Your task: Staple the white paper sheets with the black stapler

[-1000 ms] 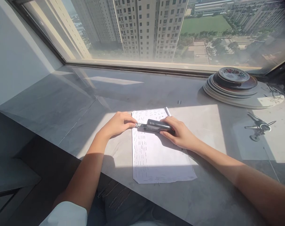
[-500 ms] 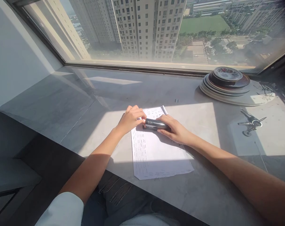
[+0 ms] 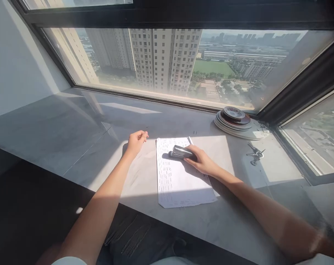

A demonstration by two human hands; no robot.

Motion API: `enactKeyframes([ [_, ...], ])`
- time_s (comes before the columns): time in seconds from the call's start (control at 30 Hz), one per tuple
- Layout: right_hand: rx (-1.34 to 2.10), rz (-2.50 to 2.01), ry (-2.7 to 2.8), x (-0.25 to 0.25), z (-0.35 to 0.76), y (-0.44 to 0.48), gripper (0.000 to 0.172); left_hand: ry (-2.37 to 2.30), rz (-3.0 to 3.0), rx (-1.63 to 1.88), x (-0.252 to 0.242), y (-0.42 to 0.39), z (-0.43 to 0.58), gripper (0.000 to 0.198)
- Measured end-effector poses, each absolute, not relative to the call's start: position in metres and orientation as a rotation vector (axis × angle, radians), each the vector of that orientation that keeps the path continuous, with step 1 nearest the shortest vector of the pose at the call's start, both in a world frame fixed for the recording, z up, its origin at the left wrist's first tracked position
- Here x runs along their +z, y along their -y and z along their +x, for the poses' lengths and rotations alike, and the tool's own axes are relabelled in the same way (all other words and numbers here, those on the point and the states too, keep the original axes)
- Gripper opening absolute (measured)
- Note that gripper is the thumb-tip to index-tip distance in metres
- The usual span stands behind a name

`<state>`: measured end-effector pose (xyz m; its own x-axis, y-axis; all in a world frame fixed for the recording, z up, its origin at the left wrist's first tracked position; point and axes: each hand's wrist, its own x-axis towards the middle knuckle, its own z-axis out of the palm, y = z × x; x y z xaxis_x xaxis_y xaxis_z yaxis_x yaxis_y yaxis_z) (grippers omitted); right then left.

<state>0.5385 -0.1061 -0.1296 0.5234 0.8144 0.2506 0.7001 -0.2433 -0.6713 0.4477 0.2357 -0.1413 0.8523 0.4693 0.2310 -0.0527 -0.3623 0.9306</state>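
The right hand (image 3: 200, 160) is wrapped around the rear of a black stapler (image 3: 180, 151), thumb along the near side and fingers over the far side. Gripping it there leaves the front end free, pointing left across the upper part of a white sheet of paper (image 3: 190, 182). Whether the stapler rests on the sheet or is held slightly above it is hard to tell.

The left hand (image 3: 137, 142) is apart from the stapler, just left of the sheet's upper left corner. Its fingers curl narrowly toward the thumb, as if for a fine pinch, but whether anything small sits between them cannot be told.

The sheet lies flat on the grey counter (image 3: 145, 176), in front of the person, probably so that both hands reach it comfortably. Short dark dashes run in columns down its left side and along its lower edge; its upper right corner looks curled.

Two tiny slivers (image 3: 195, 132) lie beyond the sheet. A stack of plates (image 3: 234, 123) stands near the window (image 3: 161, 97), with a metal fitting with several arms (image 3: 255, 154) nearer the person, both apparently set aside from the working area.
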Motion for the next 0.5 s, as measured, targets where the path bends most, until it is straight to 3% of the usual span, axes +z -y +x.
enactKeyframes([
  [0.2, 0.165, -2.138, 0.964, -0.134, 0.542, 0.182, 0.036, -0.348, 1.748, 0.600, -0.150, -0.241, 0.456, 0.047],
  [0.37, 0.092, -1.878, 0.693, -0.136, 0.573, 0.209, 0.048, -0.354, 1.702, 0.610, -0.153, -0.243, 0.458, 0.045],
  [0.5, 0.053, -2.050, 1.010, -0.130, 0.611, 0.179, 0.053, -0.478, 1.636, 0.696, -0.151, -0.254, 0.453, 0.042],
])
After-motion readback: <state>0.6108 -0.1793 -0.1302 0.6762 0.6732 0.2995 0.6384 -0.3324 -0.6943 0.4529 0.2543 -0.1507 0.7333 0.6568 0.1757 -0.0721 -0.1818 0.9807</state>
